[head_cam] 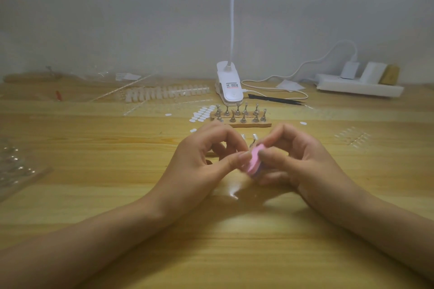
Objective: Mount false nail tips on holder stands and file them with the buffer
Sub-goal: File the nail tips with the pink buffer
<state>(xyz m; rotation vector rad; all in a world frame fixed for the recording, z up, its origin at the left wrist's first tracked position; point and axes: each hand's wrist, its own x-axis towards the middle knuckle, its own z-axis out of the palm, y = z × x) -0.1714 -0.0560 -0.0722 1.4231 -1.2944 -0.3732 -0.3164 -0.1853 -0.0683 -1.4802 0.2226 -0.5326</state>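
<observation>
1. Two hands meet over the table; the left hand is curled, thumb and forefinger pinched shut on a small piece hidden within the pinch; it is judged to be a nail tip, though blur forbids certainty.
2. Just right of that pinch, touching it, the pink buffer is seen edge-on, its long axis tilted up and away; holder stands are ranked on a base beyond.
3. The buffer is gripped by the right hand, thumb on the near face, fingers curled behind; this hand is judged placed for the filing stroke leftward.
</observation>
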